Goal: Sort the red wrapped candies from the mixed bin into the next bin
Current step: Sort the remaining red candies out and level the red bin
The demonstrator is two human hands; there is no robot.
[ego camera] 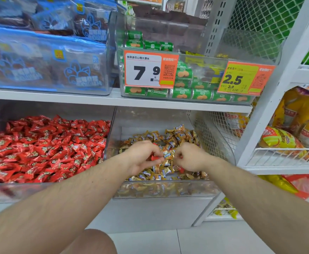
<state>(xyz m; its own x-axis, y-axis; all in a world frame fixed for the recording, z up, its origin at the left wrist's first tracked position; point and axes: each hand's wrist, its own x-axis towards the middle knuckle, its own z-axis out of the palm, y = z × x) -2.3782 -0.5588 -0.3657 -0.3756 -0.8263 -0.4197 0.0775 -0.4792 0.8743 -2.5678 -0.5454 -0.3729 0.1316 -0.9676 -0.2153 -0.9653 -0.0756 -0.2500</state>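
Both of my hands are inside the clear mixed bin (168,191) on the lower shelf, over a heap of gold wrapped candies (175,136). My left hand (142,156) is closed around red wrapped candies (154,157), one poking out between thumb and fingers. My right hand (190,156) is also curled, with a bit of red wrapper showing at its fingers; another red candy (181,169) lies just under it. Immediately to the left stands the neighbouring clear bin (40,186), heaped with red wrapped candies (45,145).
The shelf above carries a bin of green snack rolls (183,94) with orange price tags and blue packaged goods (45,57) at the left. A white wire mesh divider (212,136) and upright post border the mixed bin on the right, with yellow bags (296,129) beyond.
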